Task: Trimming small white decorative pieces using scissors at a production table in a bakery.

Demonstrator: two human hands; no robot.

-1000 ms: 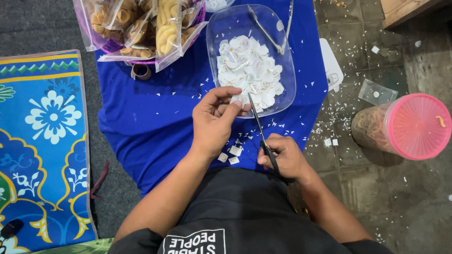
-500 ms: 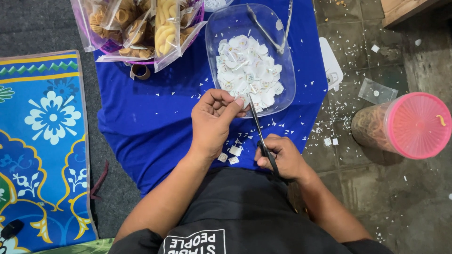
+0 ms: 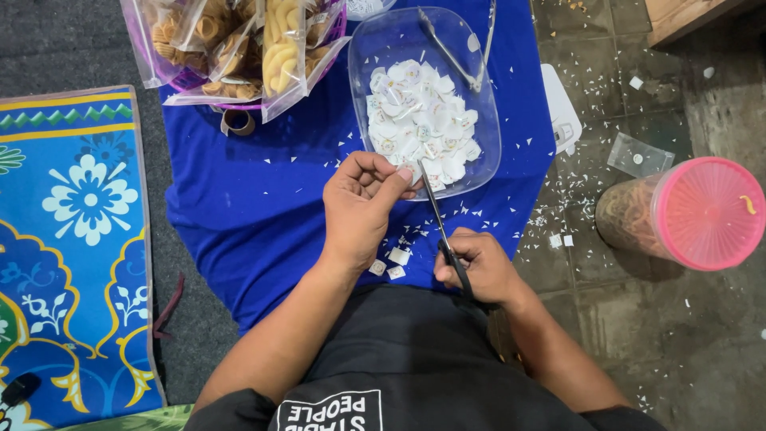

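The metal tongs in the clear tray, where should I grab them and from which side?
Probably best to take the tongs by the joined end near the tray's right rim, coming from above on the right. Their two thin arms spread toward the far left corner, and the paper cutouts lie just below, so that end looks freest.

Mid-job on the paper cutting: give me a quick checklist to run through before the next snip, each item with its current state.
1. Right hand grips the scissors: ok.
2. Left hand pinches a small paper piece at the blades: ok.
3. Left fingertips away from the blades: not ok, they sit right beside them.
4. Clear plastic tray of cut pieces directly beyond the cut: ok.
5. Blades open or shut: cannot tell.
6. Blue cloth free of scraps: not ok, clippings lie scattered.
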